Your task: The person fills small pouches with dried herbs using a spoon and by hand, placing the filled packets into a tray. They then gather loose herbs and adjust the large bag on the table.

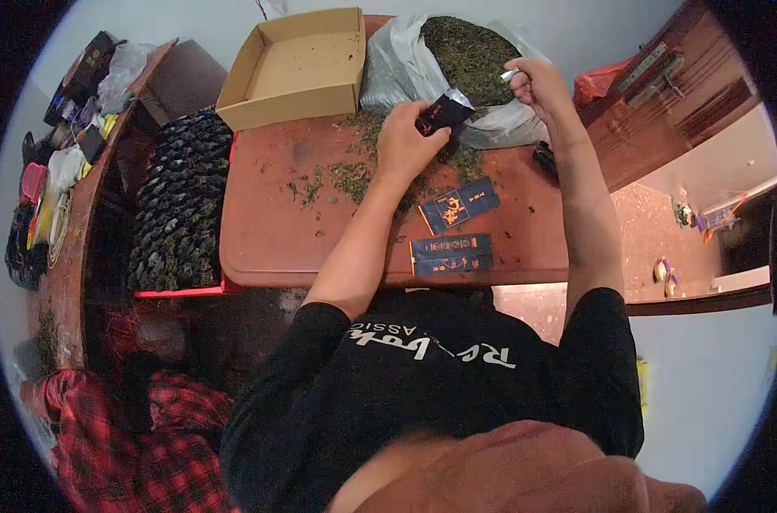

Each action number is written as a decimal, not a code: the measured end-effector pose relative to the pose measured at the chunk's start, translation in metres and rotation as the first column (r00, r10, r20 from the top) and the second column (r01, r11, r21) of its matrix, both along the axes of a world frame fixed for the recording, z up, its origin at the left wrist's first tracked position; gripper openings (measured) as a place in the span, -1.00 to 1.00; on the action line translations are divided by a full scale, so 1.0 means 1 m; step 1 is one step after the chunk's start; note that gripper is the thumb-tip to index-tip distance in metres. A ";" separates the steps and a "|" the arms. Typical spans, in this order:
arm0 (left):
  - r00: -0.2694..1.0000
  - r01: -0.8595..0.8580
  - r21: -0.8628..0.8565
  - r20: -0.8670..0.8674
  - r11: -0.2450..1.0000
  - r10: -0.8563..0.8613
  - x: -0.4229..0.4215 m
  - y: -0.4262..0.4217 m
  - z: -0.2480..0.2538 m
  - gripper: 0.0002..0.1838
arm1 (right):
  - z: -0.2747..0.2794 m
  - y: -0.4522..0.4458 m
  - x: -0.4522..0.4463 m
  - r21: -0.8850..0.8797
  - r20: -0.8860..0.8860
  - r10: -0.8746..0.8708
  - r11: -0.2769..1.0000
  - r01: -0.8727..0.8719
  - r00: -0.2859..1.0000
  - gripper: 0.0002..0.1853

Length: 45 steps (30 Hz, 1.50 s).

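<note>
My left hand (406, 145) is closed round a small dark packet (445, 113) with a silvery open top, held over the reddish table. To its right, my right hand (538, 85) is closed on a small white piece (510, 75) above the edge of a plastic bag (406, 60). Dark green dried leaves (470, 56) fill that bag. Two flat dark packets with orange print lie nearer to me, one tilted (459, 206) and one nearly level (451, 255) at the table's front.
An open cardboard box (307, 73) stands at the back left of the table (269, 214), which has scattered leaf bits. Many dark packets (179, 197) fill a red tray at the left. A shelf (89, 197) holds clutter. Someone's red plaid clothing (132, 436) shows lower left.
</note>
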<state>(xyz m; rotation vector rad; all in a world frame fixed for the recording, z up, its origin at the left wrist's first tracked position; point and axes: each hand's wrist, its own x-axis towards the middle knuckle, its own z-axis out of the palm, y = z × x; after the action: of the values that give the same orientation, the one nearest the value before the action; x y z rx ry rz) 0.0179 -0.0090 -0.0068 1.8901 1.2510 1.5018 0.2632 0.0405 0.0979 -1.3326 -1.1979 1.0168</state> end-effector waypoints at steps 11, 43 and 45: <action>1.000 0.008 -0.047 0.014 0.999 -0.008 0.001 -0.002 0.001 -0.50 | 0.005 -0.009 -0.017 0.064 0.203 0.054 0.996 -0.069 0.978 -0.74; 1.000 0.001 -0.036 0.006 0.999 -0.001 -0.001 -0.002 0.002 -0.48 | -0.077 0.045 0.013 0.365 0.920 -0.281 0.868 -0.338 0.273 -0.74; 1.000 0.004 -0.043 0.004 0.999 -0.004 -0.001 -0.001 0.001 -0.48 | -0.065 0.035 -0.007 0.160 0.691 -0.029 0.980 -0.114 0.722 -0.71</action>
<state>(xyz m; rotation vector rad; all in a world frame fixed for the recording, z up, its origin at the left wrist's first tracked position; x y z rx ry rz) 0.0172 -0.0101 -0.0053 1.8603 1.2665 1.4640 0.2558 0.0752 0.0327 -1.5886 -1.8416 0.3867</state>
